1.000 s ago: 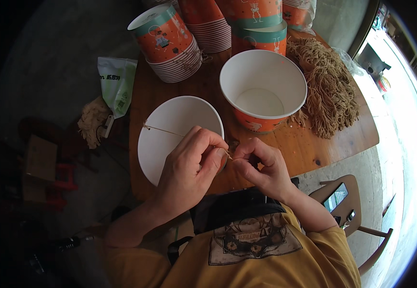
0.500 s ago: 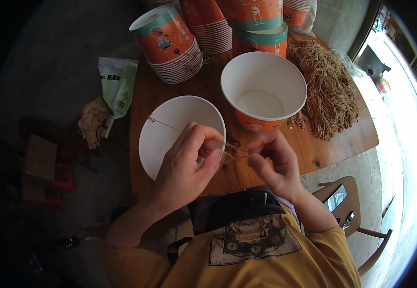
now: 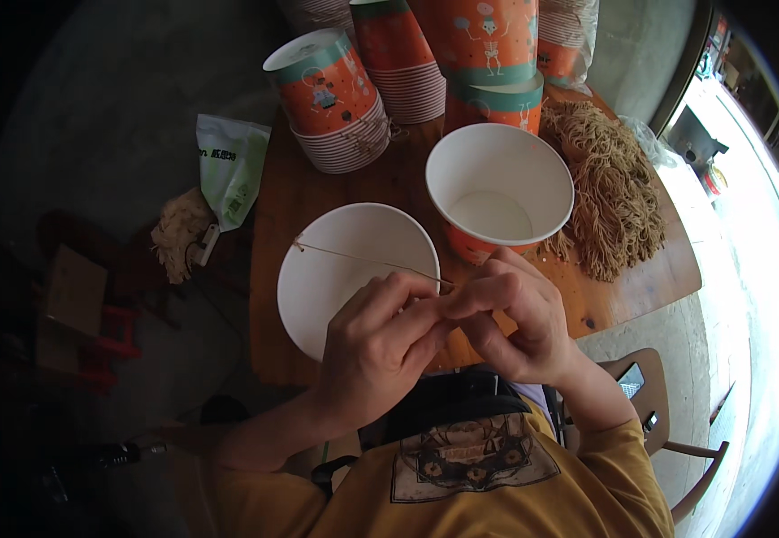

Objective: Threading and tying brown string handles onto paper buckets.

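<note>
The string (image 3: 367,260) is a thin tan strand, pulled taut across the open mouth of a white paper bowl (image 3: 318,296). Its near end vanishes into the pinch where the two hands meet; its far end reaches up and to the left of that pinch and ends in a small knot at the bowl's rim.

The left hand (image 3: 380,345) has thumb and fingertips pressed together on the near end of the string, just over the bowl's near edge. The right hand (image 3: 515,323) curls in from the other side, its fingers bent and touching the left hand's fingertips at the same spot. Whether the right hand itself grips the string cannot be told, since the fingers cover it.

Just beyond the pinch, to the right of the string, stands a paper cup (image 3: 497,188), white inside and orange outside, upright and open. Further to the right of it lies a heap of tan strings (image 3: 609,193) on the wooden table (image 3: 605,291). Well beyond the hands are several stacks of orange cups (image 3: 331,99), one leaning toward the left. Off the table's left edge, past the knot, are a green and white bag (image 3: 228,170) and a pale bundle of fibres (image 3: 179,233).
</note>
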